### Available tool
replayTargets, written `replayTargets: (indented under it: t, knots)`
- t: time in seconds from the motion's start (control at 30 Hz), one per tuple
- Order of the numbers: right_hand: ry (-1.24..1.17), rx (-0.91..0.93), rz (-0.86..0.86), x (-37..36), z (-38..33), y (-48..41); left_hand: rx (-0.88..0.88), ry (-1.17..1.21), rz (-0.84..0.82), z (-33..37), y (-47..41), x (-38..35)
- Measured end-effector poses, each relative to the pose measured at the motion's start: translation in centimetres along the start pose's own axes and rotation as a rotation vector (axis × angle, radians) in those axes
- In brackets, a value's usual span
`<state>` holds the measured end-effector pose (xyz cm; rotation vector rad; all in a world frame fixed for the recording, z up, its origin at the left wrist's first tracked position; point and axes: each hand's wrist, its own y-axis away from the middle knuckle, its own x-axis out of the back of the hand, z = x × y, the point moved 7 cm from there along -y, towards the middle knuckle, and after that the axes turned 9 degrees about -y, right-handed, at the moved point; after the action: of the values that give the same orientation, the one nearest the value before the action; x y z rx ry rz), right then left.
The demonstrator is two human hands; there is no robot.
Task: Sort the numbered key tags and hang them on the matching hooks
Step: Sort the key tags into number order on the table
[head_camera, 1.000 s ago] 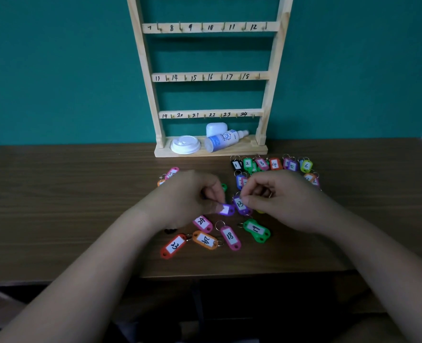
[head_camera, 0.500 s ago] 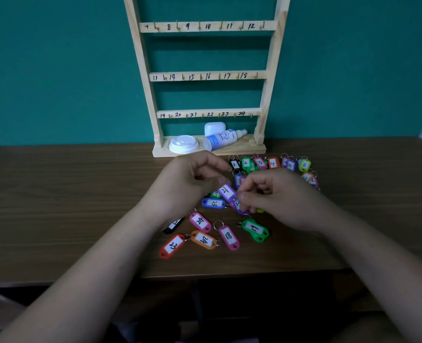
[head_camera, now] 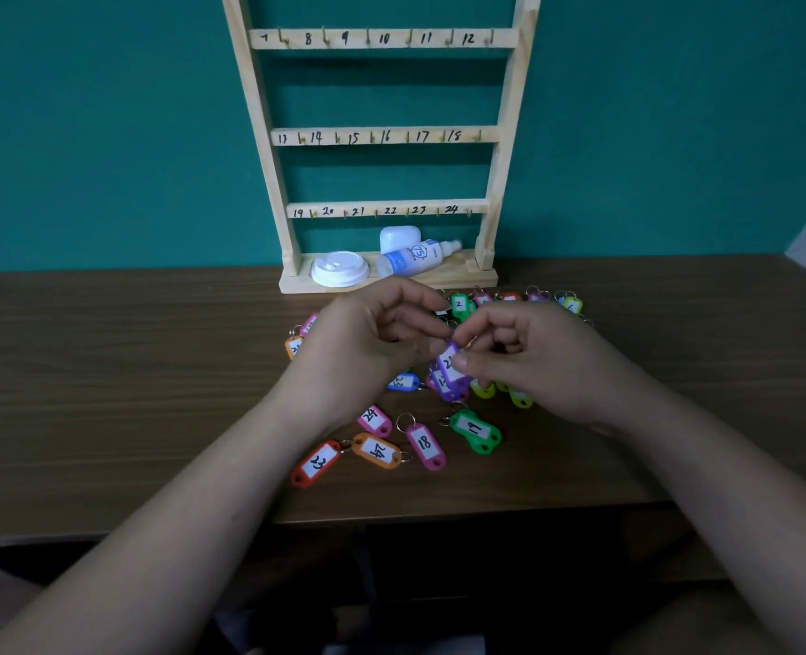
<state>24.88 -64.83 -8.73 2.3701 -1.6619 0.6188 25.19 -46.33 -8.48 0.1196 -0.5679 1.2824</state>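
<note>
Purple tag (head_camera: 449, 363) held up betw. the hands.
R hand (head_camera: 533, 361) pinches it w/ thumb & curled fingers; L hand (head_camera: 368, 342) is curled, thumb at tag's top edge, grip can't tell. Other tags (head_camera: 424, 444) lie on table (head_camera: 108, 371) on near & far side of hands; wooden rack (head_camera: 382, 134) stands beyond them.

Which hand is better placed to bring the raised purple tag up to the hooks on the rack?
Probably the right hand: it pinches the purple tag near its ring. The left hand is curled beside the tag; its hold is unclear.
</note>
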Motion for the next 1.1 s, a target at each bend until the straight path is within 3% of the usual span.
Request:
replayTargets:
  t: [0.13,0.5,0.77,1.1]
  knots:
    - [-0.015,-0.039,0.017,1.1,0.2,0.6,-0.008,-0.028,-0.044,0.1,0.0,-0.1]
    - [0.115,-0.193,-0.085,3.4,1.9,3.4,-0.044,-0.558,-0.184,-1.2,1.0,1.8]
    - [0.119,-0.244,-0.092,4.6,3.4,5.2,0.075,-0.628,-0.303,-2.8,1.6,4.0]
    - [0.083,-0.18,-0.073,4.2,2.9,5.0,0.086,-0.675,-0.058,-4.0,0.8,7.3]
